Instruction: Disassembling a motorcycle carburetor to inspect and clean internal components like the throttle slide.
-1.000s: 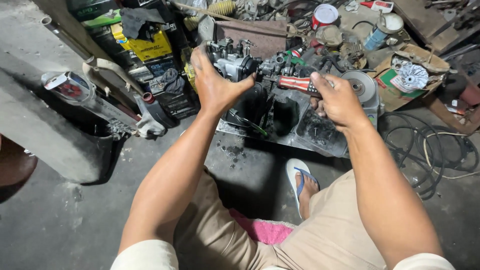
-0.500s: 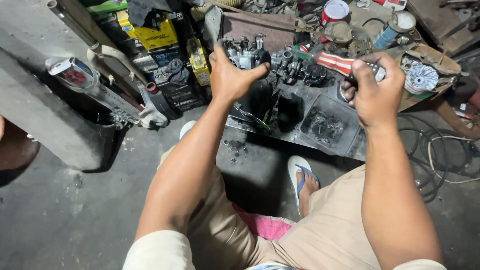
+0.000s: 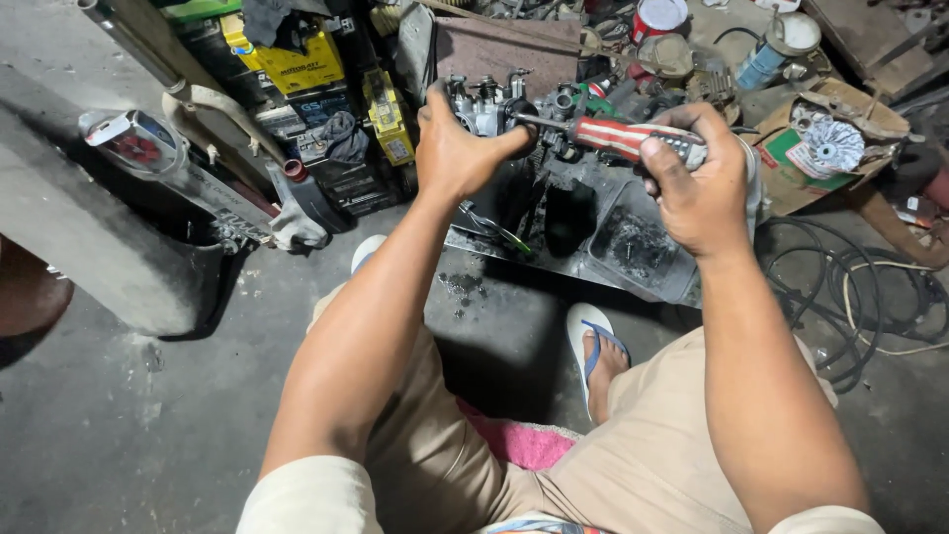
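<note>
Left hand (image 3: 457, 148) grips a grey metal carburettor body (image 3: 489, 107) above a dirty metal tray (image 3: 643, 259) — right hand (image 3: 700, 178) clasps a red-and-white striped screwdriver (image 3: 618, 136), tip against the carburettor.

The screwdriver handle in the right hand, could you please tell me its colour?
Red with white lengthwise stripes, on the screwdriver handle gripped by the right hand; head view.

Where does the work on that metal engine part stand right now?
Done: the grey metal carburettor-like part is off any machine and held up in the left hand. In hand: the right hand grips a red-and-white striped screwdriver with its shaft reaching the part. Left: the part looks whole, and I cannot tell whether any screw is out; the metal tray below holds dark bits.
</note>
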